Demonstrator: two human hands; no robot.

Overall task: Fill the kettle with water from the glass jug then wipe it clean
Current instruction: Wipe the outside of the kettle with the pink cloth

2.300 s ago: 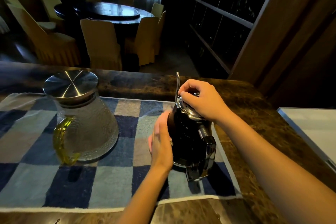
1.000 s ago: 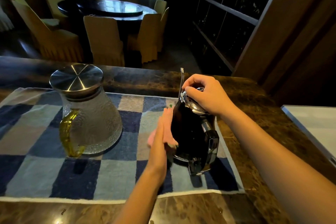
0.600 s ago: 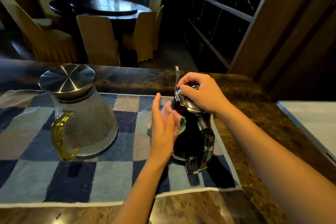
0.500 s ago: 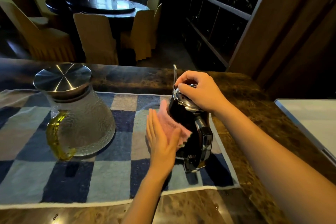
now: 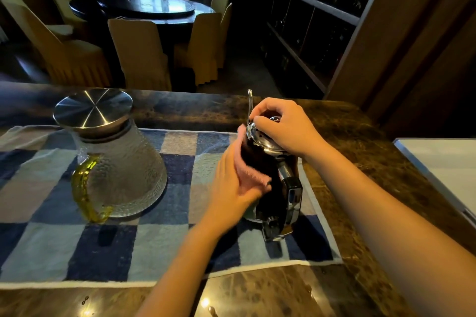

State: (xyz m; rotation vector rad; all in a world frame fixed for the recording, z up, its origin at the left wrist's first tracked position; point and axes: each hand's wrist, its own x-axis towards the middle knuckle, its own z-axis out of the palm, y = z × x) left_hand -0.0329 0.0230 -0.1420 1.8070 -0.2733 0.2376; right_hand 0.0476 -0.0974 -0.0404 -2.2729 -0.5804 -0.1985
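The dark kettle [image 5: 273,198] with a chrome lid and handle stands on the right part of a blue checked towel [image 5: 154,239]. My right hand [image 5: 282,128] sits on top of it, fingers curled round the lid knob. My left hand [image 5: 231,185] holds a pink cloth [image 5: 247,170] against the kettle's left side, the thumb over the cloth's lower corner. The glass jug [image 5: 121,170], with a steel lid and a yellow-green handle, stands on the towel to the left, apart from both hands.
The towel lies on a dark marble counter [image 5: 355,141]. A white panel [image 5: 443,165] lies at the counter's right edge. Beyond the counter are a round dining table [image 5: 154,8], covered chairs and dark shelving.
My left hand has slid the pink cloth up and down the kettle's left side and now lies high on it. My right hand has stayed on the lid. The jug has not moved.
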